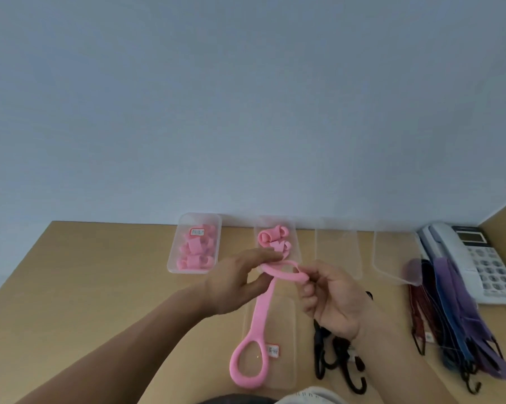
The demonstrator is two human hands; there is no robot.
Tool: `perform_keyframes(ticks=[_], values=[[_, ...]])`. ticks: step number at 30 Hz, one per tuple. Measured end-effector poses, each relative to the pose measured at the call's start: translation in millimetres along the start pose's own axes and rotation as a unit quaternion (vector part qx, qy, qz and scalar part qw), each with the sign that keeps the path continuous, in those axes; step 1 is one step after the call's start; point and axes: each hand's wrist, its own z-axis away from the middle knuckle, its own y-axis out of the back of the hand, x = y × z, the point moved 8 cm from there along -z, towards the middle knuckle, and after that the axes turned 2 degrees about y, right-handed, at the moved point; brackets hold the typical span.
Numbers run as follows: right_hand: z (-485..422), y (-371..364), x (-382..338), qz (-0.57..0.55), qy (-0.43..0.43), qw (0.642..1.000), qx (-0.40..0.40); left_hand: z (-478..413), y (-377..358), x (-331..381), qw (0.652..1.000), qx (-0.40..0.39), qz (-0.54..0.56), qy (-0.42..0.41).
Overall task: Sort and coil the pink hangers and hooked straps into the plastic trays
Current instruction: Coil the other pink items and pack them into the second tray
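You held a pink hanger [263, 312] by its upper loop above the bench [100, 287]. Your left hand [235, 282] pinched the loop's left side, and your right hand [332, 301] curled its fingers [307, 295] round the right end. The lower loop lay over a near tray [288, 330]. At the back, a left tray [172, 259] and a middle tray [298, 243] held coiled pink pieces (the left one fuller). Black hooked straps [323, 357] lay under your right wrist, and coloured straps [450, 310] lay beside a telephone [479, 258].

We are looking at what seems an office: a corded desk telephone [476, 259] is sitting on a tan laminate desk [85, 272], which is butting against a plain pale wall [246, 97], with labelled clear trays [170, 262] lining up behind.
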Motion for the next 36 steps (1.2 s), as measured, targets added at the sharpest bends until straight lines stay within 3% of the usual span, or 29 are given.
perform_keyframes(ticks=[3, 7, 12, 14, 21, 26, 30, 32, 36], values=[[-1, 9, -17, 0.151, 0.047, 0.986, 0.060, -10, 8, 4, 0.998, 0.031, 0.024, 0.039], [12, 8, -59, 0.337, 0.243, 0.893, 0.173, -15, 12, 1, 0.993, 0.042, 0.068, 0.088], [31, -27, -75, 0.421, 0.410, 0.802, 0.103, -13, 15, 3, 0.968, 0.061, 0.209, 0.126], [34, -34, -78, 0.450, 0.425, 0.778, 0.104, -11, 16, 7, 0.956, 0.043, 0.262, 0.126], [40, -46, -83, 0.494, 0.441, 0.746, 0.069, 1, 4, 17, 0.918, -0.048, 0.359, 0.161], [51, -56, -74, 0.520, 0.496, 0.694, 0.051, 11, -3, 6, 0.868, -0.079, 0.410, 0.269], [63, -59, -67, 0.539, 0.553, 0.634, 0.033, 16, -6, 9, 0.846, -0.097, 0.450, 0.268], [65, -57, -64, 0.537, 0.563, 0.628, 0.024, 16, -5, 14, 0.837, -0.089, 0.480, 0.246], [63, -51, -58, 0.494, 0.527, 0.692, -0.006, 16, -2, 23, 0.848, -0.079, 0.490, 0.186]])
